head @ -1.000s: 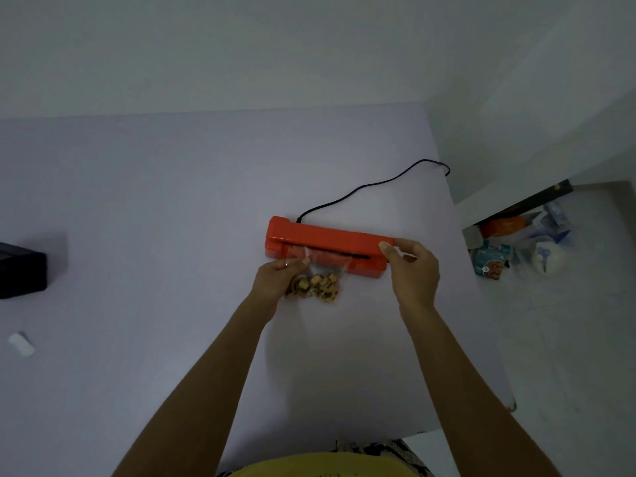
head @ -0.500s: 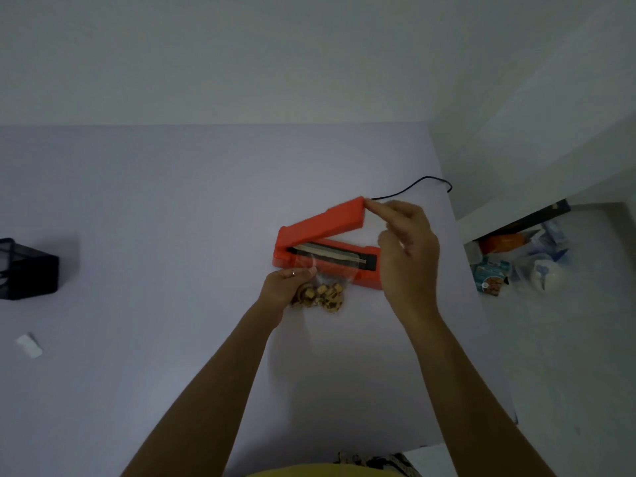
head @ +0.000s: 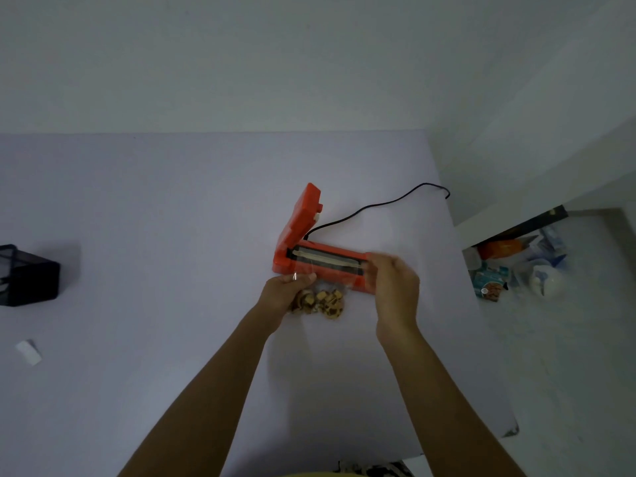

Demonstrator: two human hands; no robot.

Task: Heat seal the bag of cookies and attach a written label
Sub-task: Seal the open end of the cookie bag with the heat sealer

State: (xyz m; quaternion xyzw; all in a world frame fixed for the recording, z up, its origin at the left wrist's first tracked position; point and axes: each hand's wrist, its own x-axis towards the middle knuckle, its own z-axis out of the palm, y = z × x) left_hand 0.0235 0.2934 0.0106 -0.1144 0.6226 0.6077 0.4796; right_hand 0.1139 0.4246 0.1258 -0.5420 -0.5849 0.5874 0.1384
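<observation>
The orange heat sealer (head: 327,258) lies mid-table with its lid (head: 303,218) swung up nearly upright, baring the pale sealing strip. A clear bag of cookies (head: 323,301) lies just in front of it, its top edge reaching over the sealer's front. My left hand (head: 285,290) pinches the bag's upper left corner. My right hand (head: 392,287) is motion-blurred over the sealer's right end, beside the bag's right edge. Whether it touches the bag is unclear.
A black cord (head: 378,204) runs from the sealer to the table's far right edge. A black mesh container (head: 27,277) stands at the left edge, with a small white piece (head: 29,352) nearer me. Packets and bags (head: 509,266) clutter the floor on the right.
My right hand lifted the sealer's lid from shut to fully raised, let it go and dropped to the sealer's right end. The left hand kept hold of the bag.
</observation>
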